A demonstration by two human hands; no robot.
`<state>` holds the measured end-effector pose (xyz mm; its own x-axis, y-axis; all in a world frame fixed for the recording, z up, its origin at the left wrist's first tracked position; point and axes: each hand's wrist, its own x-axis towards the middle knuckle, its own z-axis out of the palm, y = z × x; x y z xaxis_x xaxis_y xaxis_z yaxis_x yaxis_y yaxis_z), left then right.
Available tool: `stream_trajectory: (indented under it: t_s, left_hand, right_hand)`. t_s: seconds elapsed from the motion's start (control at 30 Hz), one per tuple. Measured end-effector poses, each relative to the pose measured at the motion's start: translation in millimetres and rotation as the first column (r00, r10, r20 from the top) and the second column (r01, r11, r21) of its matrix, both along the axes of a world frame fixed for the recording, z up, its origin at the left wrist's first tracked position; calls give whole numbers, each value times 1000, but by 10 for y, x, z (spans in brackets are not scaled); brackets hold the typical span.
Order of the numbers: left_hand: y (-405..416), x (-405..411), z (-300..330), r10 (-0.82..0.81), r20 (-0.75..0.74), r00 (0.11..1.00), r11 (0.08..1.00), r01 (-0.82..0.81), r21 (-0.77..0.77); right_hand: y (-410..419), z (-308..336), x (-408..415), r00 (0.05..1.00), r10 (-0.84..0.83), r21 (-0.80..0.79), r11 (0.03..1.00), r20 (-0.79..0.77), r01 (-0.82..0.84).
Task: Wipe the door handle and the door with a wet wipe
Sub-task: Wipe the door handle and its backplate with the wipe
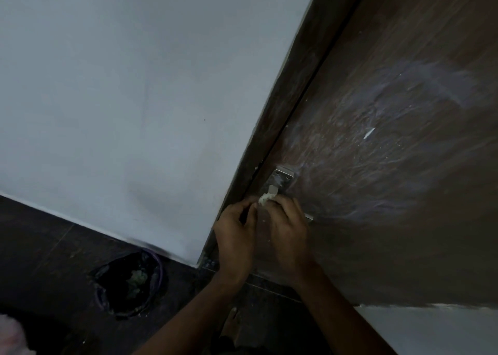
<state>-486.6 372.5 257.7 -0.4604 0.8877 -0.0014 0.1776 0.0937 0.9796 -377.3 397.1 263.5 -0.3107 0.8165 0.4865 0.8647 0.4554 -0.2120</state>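
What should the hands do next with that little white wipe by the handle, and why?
Probably rub the wet wipe up onto the door handle's metal plate. Both the left hand and right hand hold it just below, and whitish smears still surround it on the door.

Both hands are meeting on the door (390, 166) at its handle (281, 181) (wipe (265, 199) between them), wall (121, 98) lying left, bin (129, 283) sitting below it.

We see a dark tiled floor (48, 247); on it stands a bin lined with black plastic (129, 282).
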Motion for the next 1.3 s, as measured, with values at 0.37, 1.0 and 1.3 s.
stream_trajectory:
  t_s: [0.37, 1.0, 1.3]
  left_hand:
    - [9, 14, -12, 18, 7, 1000, 1000, -18, -16]
    - [85, 37, -80, -24, -62, 998, 1000, 24, 8]
    - [114, -21, -102, -15, -51, 999, 1000, 16, 19]
  right_hand:
    - [80, -67, -21, 996, 62, 11, 998, 61, -62]
    - [-4, -89, 115, 986, -129, 47, 990, -106, 135]
    - [-16, -118, 250, 979, -157, 29, 986, -132, 162]
